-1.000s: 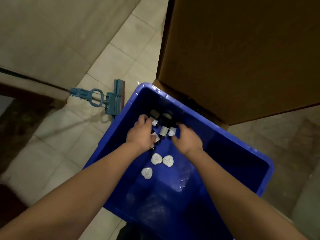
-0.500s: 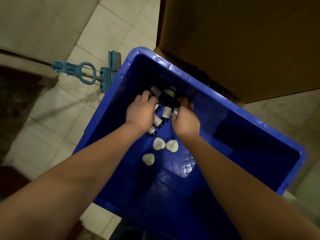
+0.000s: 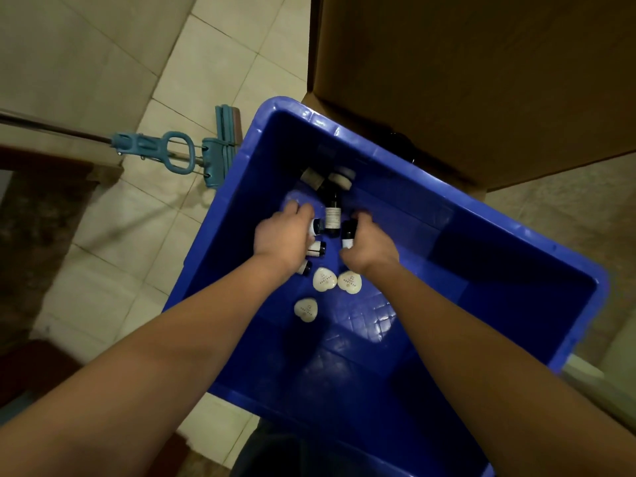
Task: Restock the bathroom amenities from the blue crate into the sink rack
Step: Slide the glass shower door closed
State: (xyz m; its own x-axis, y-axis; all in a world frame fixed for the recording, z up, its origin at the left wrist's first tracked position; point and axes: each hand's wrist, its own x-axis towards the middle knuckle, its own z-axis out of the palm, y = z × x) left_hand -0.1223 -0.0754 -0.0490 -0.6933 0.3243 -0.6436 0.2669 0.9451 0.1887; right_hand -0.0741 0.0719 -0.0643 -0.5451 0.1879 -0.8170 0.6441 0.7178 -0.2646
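Two hands reach into the far left part of the blue crate [image 3: 413,218]: the left hand [image 3: 284,235] curls over a small dark bottle [image 3: 316,226], the right hand [image 3: 370,251] grips a white-labelled bottle [image 3: 348,235]. Three heart-shaped soaps [image 3: 324,279] lie just nearer. Left, a mop [image 3: 213,156] rests on the tiled floor [image 3: 120,235]

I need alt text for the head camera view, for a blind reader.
A left hand and a right hand reach into a blue crate and curl around small dark bottles. Three white heart-shaped soaps lie nearer the person; a mop lies on the tiled floor beside it.
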